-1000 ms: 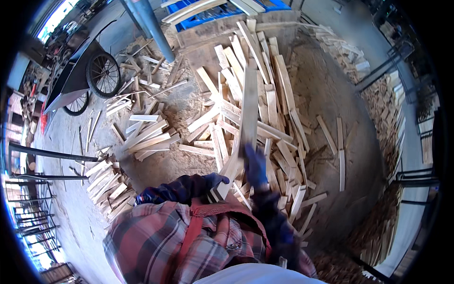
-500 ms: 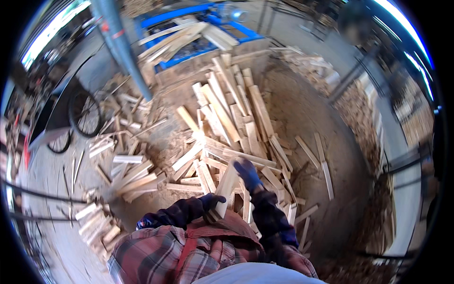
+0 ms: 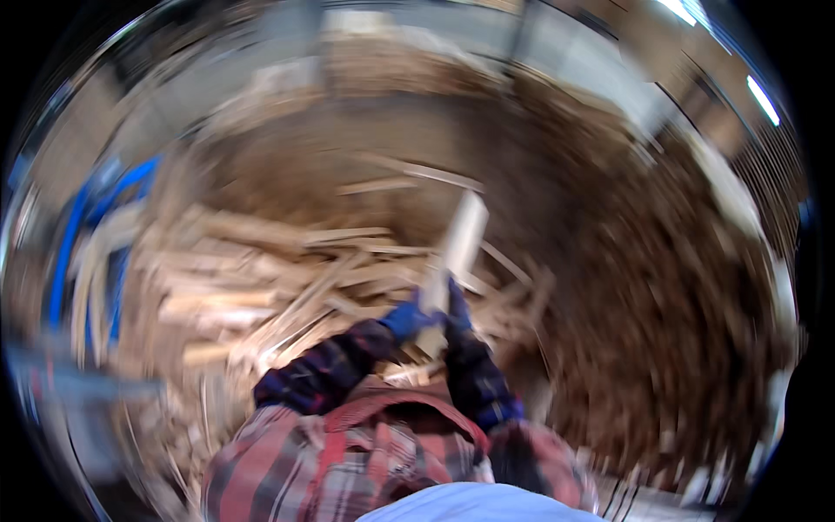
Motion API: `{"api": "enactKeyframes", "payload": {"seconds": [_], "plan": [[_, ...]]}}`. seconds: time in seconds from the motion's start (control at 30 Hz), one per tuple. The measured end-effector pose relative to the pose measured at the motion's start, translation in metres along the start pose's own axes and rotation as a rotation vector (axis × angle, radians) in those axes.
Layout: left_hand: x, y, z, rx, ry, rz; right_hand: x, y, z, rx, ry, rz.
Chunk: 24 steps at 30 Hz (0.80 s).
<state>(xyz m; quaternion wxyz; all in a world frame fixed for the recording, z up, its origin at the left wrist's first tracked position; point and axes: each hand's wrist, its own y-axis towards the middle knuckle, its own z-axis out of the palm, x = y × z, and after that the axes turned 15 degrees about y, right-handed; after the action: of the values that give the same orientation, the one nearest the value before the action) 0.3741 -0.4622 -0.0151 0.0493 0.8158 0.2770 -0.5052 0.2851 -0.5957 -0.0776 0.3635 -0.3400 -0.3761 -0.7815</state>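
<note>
A pale wooden board (image 3: 464, 233) points away from my body, its near end gripped between both gloved hands. My left hand (image 3: 405, 318), in a blue glove, is closed on the board's left side. On the other side my right hand (image 3: 457, 311) is closed on it too, its fingers partly hidden and blurred. Just left of and beyond the hands lies a loose pile of wood pieces (image 3: 252, 270), smeared by motion. A few more wood strips (image 3: 444, 177) lie on the brown ground past the board's far end.
To the right stretches a large bank of brown wood scraps (image 3: 661, 339), badly blurred. Blue metal framing (image 3: 65, 252) with light boards on it stands at the far left. Grey floor (image 3: 409, 39) runs along the back, with a dark upright post (image 3: 519, 43) before it.
My view has swung to the right, so the pile and blue frame now sit further left. The board has turned with me, and my right hand has come down to its near end beside the left.
</note>
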Motion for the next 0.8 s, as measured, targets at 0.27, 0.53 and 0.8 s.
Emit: {"api": "enactKeyframes", "payload": {"seconds": [0.27, 0.53, 0.8], "plan": [[-0.071, 0.083, 0.058, -0.166, -0.404, 0.149, 0.218, 0.079, -0.073, -0.726, 0.252, -0.058], [0.020, 0.046, 0.075, -0.079, -0.284, -0.494, 0.499, 0.234, -0.207, -0.619, 0.042, -0.719], [0.044, 0.031, 0.113, 0.085, -0.464, -0.564, 0.596, 0.278, -0.270, -0.488, -0.211, -0.793]]}}
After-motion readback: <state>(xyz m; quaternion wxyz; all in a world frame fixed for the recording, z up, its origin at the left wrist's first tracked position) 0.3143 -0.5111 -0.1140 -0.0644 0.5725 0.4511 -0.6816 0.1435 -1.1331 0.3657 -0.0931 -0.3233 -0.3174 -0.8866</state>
